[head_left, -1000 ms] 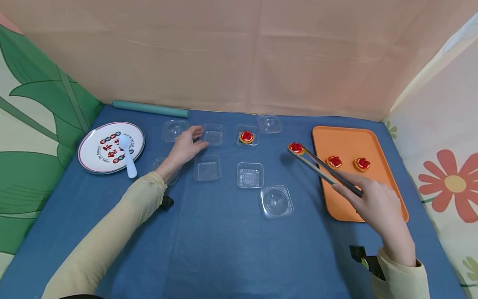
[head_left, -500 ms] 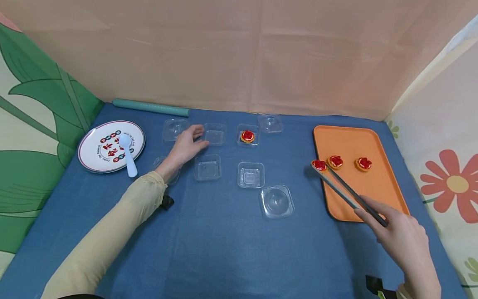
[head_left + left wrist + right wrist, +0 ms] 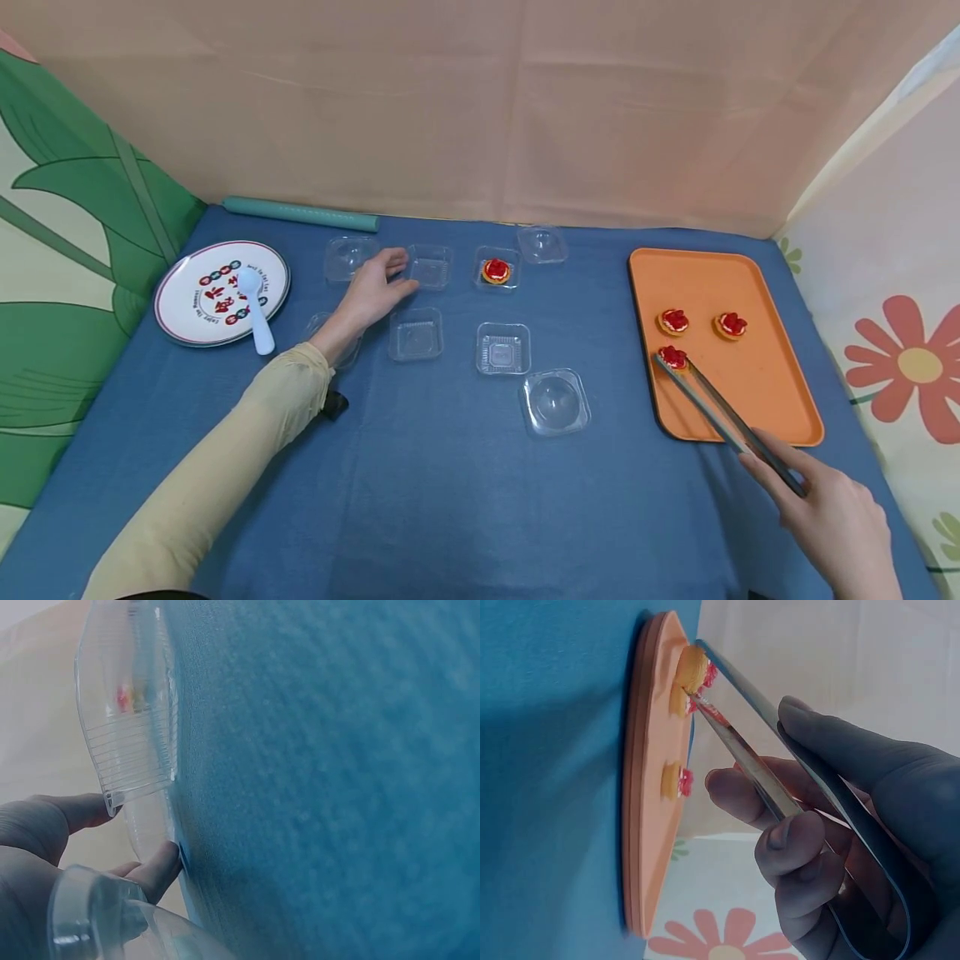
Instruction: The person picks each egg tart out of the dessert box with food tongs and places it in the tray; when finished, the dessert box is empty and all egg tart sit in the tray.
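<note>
My right hand [image 3: 840, 521] holds metal tongs [image 3: 738, 429]. Their tips grip a small tart [image 3: 672, 357] with red topping, low over the near-left part of the orange tray [image 3: 765, 400]. Two similar tarts sit farther back on the tray, one a left tart [image 3: 672, 322], the other a right tart [image 3: 730, 326]. With fingers extended, my left hand [image 3: 369, 293] reaches beside a clear plastic container [image 3: 430, 267]; in the left wrist view a fingertip [image 3: 97, 810] meets a clear container's corner. Another tart [image 3: 496, 271] lies inside a clear container to its right.
More clear containers and domed lids [image 3: 557, 403] stand around the middle of the blue cloth [image 3: 450, 492]; one is partly hidden under the left wrist. A white plate [image 3: 176, 304] bearing a pale spoon [image 3: 258, 321] is at left. Behind lies a teal rolling pin [image 3: 300, 213].
The right hand has brought the tongs and tart rightward and nearer the person, from beside the tray to over its left part. The left hand stays in place.
</note>
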The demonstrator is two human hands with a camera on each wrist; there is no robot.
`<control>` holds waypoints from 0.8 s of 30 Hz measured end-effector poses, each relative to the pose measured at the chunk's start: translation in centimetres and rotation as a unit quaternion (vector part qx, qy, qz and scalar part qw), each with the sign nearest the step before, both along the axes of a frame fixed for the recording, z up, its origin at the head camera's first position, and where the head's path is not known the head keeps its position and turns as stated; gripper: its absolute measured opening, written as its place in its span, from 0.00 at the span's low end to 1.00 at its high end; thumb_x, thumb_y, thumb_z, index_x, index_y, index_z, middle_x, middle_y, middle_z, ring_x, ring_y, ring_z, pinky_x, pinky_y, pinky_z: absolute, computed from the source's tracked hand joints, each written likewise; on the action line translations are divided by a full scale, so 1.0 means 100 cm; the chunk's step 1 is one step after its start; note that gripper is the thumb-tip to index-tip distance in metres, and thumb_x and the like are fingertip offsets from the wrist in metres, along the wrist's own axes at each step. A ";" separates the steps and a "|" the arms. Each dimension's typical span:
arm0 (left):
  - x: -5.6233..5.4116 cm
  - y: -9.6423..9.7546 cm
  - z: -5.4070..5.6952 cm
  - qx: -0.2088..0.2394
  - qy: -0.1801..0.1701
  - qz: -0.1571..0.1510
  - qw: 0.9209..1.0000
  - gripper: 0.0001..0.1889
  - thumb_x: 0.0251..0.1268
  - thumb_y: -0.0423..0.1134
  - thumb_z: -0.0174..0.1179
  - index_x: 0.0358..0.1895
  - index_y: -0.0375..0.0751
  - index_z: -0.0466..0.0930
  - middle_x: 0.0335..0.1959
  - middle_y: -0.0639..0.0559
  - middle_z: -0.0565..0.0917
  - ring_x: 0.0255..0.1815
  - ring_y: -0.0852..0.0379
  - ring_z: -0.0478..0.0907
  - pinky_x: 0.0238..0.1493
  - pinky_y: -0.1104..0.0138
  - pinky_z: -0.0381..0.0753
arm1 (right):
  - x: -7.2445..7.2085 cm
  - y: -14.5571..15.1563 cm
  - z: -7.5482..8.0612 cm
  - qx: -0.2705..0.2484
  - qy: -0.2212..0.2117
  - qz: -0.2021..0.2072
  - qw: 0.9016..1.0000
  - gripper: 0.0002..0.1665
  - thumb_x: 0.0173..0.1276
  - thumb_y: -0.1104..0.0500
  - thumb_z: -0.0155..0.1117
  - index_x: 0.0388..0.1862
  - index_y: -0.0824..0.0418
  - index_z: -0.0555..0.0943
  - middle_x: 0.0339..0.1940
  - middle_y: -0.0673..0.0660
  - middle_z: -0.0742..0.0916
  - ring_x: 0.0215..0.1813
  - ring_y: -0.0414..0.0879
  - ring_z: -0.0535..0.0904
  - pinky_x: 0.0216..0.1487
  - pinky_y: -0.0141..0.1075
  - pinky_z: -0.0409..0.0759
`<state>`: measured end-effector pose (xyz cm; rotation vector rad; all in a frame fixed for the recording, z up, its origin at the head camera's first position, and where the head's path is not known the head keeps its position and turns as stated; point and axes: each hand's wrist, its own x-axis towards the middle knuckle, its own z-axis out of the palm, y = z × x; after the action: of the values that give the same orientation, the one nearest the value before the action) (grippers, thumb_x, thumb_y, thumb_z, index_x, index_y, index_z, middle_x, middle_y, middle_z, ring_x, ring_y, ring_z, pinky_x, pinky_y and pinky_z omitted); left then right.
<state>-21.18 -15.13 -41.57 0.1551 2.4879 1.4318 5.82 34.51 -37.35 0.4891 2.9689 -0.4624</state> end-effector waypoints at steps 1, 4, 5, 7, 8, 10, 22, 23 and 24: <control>0.000 0.000 0.000 -0.001 -0.001 -0.001 1.000 0.36 0.83 0.33 0.59 0.84 0.29 0.53 0.83 0.33 0.62 0.83 0.39 0.61 0.80 0.54 0.71 | 0.001 0.000 0.000 -0.001 -0.004 -0.004 1.000 0.40 0.79 0.38 0.66 0.74 0.66 0.78 0.11 0.50 0.77 0.18 0.46 0.74 0.20 0.40 0.64; -0.001 0.000 0.000 0.000 -0.002 0.000 1.000 0.36 0.83 0.33 0.59 0.84 0.29 0.53 0.83 0.33 0.62 0.83 0.39 0.61 0.80 0.54 0.71 | 0.004 0.001 -0.001 -0.002 -0.017 -0.015 1.000 0.42 0.79 0.38 0.66 0.75 0.68 0.77 0.11 0.51 0.77 0.18 0.46 0.75 0.20 0.40 0.64; -0.001 0.000 0.000 0.000 -0.002 0.001 1.000 0.36 0.83 0.33 0.59 0.84 0.29 0.53 0.83 0.33 0.62 0.83 0.39 0.61 0.80 0.54 0.71 | 0.005 0.002 -0.002 -0.003 -0.019 -0.018 1.000 0.42 0.79 0.38 0.66 0.75 0.68 0.76 0.11 0.51 0.77 0.18 0.46 0.74 0.20 0.40 0.64; -0.001 -0.001 0.000 -0.001 -0.003 0.003 1.000 0.36 0.83 0.34 0.59 0.84 0.29 0.53 0.83 0.33 0.62 0.83 0.40 0.61 0.80 0.54 0.71 | 0.006 0.003 -0.003 -0.003 -0.025 -0.023 0.999 0.42 0.79 0.38 0.66 0.75 0.69 0.76 0.11 0.51 0.76 0.18 0.46 0.74 0.20 0.40 0.64; -0.002 -0.001 0.000 -0.001 -0.003 0.003 1.000 0.36 0.83 0.34 0.59 0.84 0.29 0.53 0.83 0.33 0.62 0.83 0.40 0.61 0.80 0.54 0.71 | 0.006 0.003 -0.003 -0.003 -0.028 -0.025 0.999 0.43 0.79 0.37 0.66 0.75 0.69 0.76 0.12 0.51 0.76 0.18 0.46 0.73 0.20 0.40 0.63; -0.002 -0.001 0.000 -0.001 -0.003 0.003 1.000 0.36 0.83 0.34 0.59 0.84 0.29 0.53 0.83 0.33 0.62 0.83 0.40 0.61 0.80 0.54 0.71 | 0.008 0.004 -0.003 -0.003 -0.034 -0.029 0.999 0.43 0.79 0.38 0.66 0.75 0.69 0.75 0.12 0.51 0.76 0.18 0.47 0.73 0.20 0.40 0.62; -0.002 -0.001 -0.001 -0.002 0.000 0.000 1.000 0.36 0.83 0.34 0.59 0.84 0.29 0.54 0.82 0.32 0.63 0.83 0.40 0.61 0.80 0.53 0.70 | 0.013 0.009 0.001 -0.015 -0.096 -0.052 0.994 0.47 0.79 0.34 0.64 0.79 0.66 0.71 0.14 0.50 0.80 0.21 0.45 0.77 0.23 0.40 0.67; -0.002 -0.001 -0.001 -0.002 -0.001 0.000 1.000 0.36 0.83 0.34 0.59 0.84 0.29 0.54 0.82 0.32 0.63 0.83 0.40 0.61 0.80 0.53 0.70 | 0.012 0.009 0.001 -0.016 -0.098 -0.052 0.994 0.47 0.79 0.33 0.64 0.79 0.66 0.71 0.14 0.50 0.80 0.21 0.45 0.78 0.23 0.40 0.67; -0.002 -0.001 -0.001 -0.003 -0.001 -0.001 1.000 0.36 0.83 0.35 0.59 0.84 0.29 0.54 0.82 0.32 0.62 0.83 0.40 0.61 0.80 0.53 0.70 | 0.013 0.009 0.001 -0.017 -0.101 -0.053 0.993 0.47 0.79 0.33 0.64 0.80 0.66 0.71 0.14 0.50 0.80 0.22 0.45 0.78 0.24 0.40 0.67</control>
<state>-21.34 -15.20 -41.64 0.1547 2.4888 1.4238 7.08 35.39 -37.22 0.6499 2.7464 -0.4438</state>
